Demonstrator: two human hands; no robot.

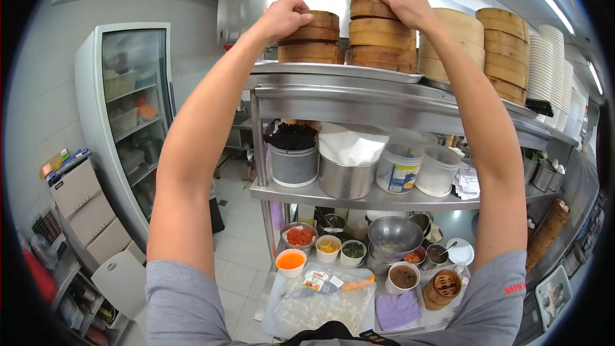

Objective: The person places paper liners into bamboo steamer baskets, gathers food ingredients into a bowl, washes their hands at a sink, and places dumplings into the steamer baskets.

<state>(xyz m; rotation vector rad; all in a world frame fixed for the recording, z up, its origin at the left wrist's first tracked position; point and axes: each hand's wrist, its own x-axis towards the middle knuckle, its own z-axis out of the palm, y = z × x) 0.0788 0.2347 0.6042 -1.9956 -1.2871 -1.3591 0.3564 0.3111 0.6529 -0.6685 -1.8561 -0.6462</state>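
Both my arms reach up to bamboo steamers on the top steel shelf. My left hand has its fingers closed over the rim of the upper steamer in the left stack. Higher up, my right hand grips the edge of the top steamer in the neighbouring, taller stack. Its fingertips rest over the top and side. Both stacks stand upright on a metal tray. The insides of the steamers are hidden from here.
More bamboo steamers and stacked white bowls stand to the right. Pots and plastic tubs fill the middle shelf. Below are a cutting board, an orange-filled bowl and a steel bowl. A glass-door fridge stands left.
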